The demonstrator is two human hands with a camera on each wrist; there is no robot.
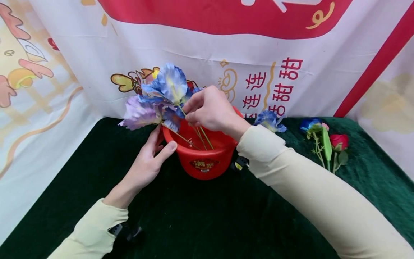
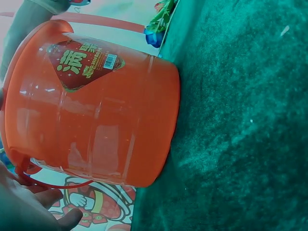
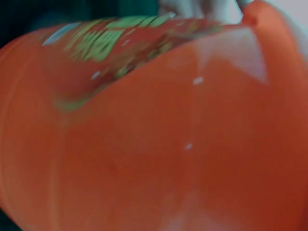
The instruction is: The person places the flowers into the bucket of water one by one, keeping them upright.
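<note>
Pinching a blue flower by the stem, just below the bloom, with the right hand; holding that bloom at eleven o'clock from the centre of the red bucket, upright on the cloth. Resting the left hand, loosely spread, against the rim at nine o'clock, near a purple flower leaning out at ten. Likely to handle as light and top-heavy, with soft, easily creased petals on a thin, springy stem; best to grip that stem, not the petals. Probably wise to steady the smooth, light bucket by the rim.
</note>
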